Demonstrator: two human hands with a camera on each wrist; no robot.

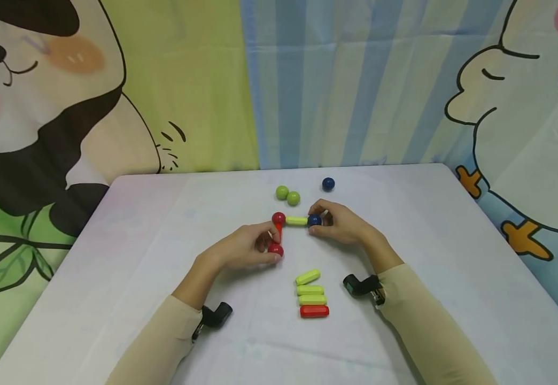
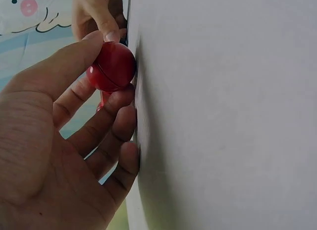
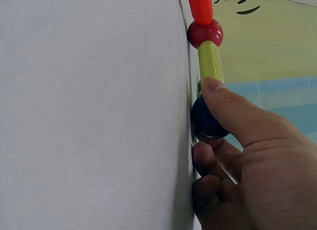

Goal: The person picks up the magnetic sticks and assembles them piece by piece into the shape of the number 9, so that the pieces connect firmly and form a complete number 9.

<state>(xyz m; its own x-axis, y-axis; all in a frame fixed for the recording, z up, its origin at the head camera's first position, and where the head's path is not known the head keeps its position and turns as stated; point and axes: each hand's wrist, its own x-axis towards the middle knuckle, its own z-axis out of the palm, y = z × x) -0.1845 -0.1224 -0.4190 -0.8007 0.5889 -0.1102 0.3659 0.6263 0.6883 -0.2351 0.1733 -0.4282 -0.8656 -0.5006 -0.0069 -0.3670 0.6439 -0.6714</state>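
My left hand (image 1: pixel 245 246) pinches a red ball (image 2: pixel 115 66) between thumb and fingers. From that ball a red rod (image 1: pixel 279 231) runs to a second red ball (image 1: pixel 278 217). A yellow-green rod (image 3: pixel 211 64) joins this second ball to a dark blue ball (image 1: pixel 314 220), so the pieces form a corner on the table. The blue ball is held by my right hand (image 1: pixel 343 223), whose thumb lies along the ball and the end of the yellow-green rod in the right wrist view. Fingers partly hide both held balls.
Beyond the hands lie two green balls (image 1: pixel 293 198) and a loose dark blue ball (image 1: pixel 328 184). Nearer me, several yellow-green rods (image 1: pixel 310 290) lie in a column above one red rod (image 1: pixel 315 311). A printed curtain (image 1: pixel 308 85) hangs behind the white table (image 1: pixel 130 240).
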